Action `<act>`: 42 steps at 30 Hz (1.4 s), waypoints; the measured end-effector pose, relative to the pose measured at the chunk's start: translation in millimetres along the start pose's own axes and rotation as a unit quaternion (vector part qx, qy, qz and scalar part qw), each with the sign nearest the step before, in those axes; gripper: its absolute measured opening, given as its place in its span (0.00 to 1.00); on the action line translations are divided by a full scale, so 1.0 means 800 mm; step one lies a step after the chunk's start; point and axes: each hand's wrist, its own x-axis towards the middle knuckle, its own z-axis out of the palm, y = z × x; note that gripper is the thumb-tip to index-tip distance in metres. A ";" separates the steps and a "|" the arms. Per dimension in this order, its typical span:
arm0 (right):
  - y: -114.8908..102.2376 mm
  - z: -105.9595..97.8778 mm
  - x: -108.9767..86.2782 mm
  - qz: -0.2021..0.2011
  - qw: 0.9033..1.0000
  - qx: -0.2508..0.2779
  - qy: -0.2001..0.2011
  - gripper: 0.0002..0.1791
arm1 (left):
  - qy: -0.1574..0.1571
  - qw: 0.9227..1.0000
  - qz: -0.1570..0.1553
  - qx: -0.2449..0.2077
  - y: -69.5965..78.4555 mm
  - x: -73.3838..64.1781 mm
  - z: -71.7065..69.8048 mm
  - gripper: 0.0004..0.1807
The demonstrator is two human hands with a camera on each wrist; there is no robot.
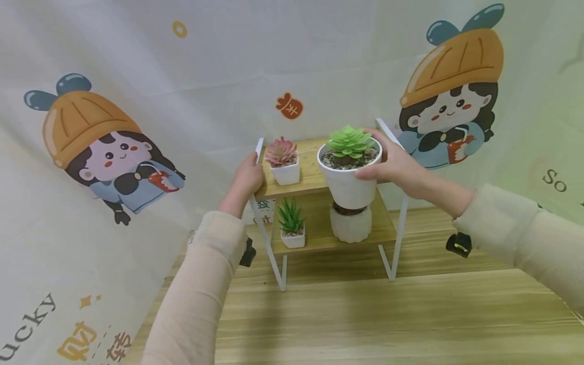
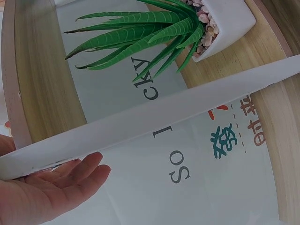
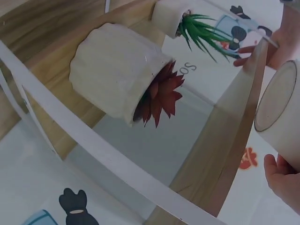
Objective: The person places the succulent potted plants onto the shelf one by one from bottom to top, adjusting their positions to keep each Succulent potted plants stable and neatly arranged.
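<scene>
My right hand (image 1: 399, 165) grips a white round pot with a green succulent (image 1: 349, 172), thumb on the near rim and fingers round the far side. In the right wrist view the underside of this pot (image 3: 279, 96) shows, clear of the upper board. My left hand (image 1: 248, 175) holds the left side of a two-tier shelf rack (image 1: 307, 152); in the left wrist view its white metal bar (image 2: 140, 115) runs between thumb and fingers. A pink succulent in a square white pot (image 1: 284, 167) stands on the upper board, beside my left hand.
On the lower board stand a spiky green plant in a white pot (image 1: 292, 228) and a ribbed whitish pot (image 1: 351, 223) with a dark red succulent (image 3: 161, 96). The rack rests on a wood-grain surface (image 1: 365, 319). A printed cloth (image 1: 219, 61) hangs behind and to the sides.
</scene>
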 end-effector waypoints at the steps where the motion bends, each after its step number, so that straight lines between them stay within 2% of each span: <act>1: -0.001 -0.001 0.005 0.005 1.000 -0.002 -0.001 0.44 | 0.000 1.000 -0.001 0.001 0.000 0.000 -0.001 0.27; 3: -0.002 -0.002 0.015 0.013 1.000 -0.007 0.004 0.44 | 0.000 1.000 -0.002 0.001 0.000 0.000 -0.001 0.27; 7: 0.004 -0.004 0.035 0.005 1.000 0.017 0.017 0.42 | 0.001 1.000 -0.002 0.001 0.000 0.000 -0.002 0.28; 14: 0.015 -0.011 0.055 0.017 0.997 0.051 0.054 0.41 | -0.001 1.000 -0.007 -0.003 0.000 -0.001 -0.001 0.28; 18: 0.018 -0.016 0.059 0.030 0.995 0.068 0.066 0.41 | 0.001 1.000 -0.006 -0.002 0.002 -0.001 0.000 0.28; 21: 0.019 -0.019 0.059 0.031 0.996 0.061 0.065 0.41 | 0.001 1.000 -0.008 -0.005 0.004 -0.001 0.001 0.28; 29: 0.024 -0.023 0.064 0.020 0.996 0.067 0.056 0.40 | 0.000 1.000 -0.013 -0.006 0.002 0.000 0.002 0.28; 38: 0.030 -0.016 0.068 0.007 0.991 0.124 0.057 0.38 | -0.003 1.000 -0.018 -0.013 0.000 -0.002 0.000 0.28; 42: 0.032 -0.015 0.066 -0.003 0.990 0.127 0.058 0.37 | -0.005 1.000 -0.020 -0.015 0.001 -0.002 0.000 0.28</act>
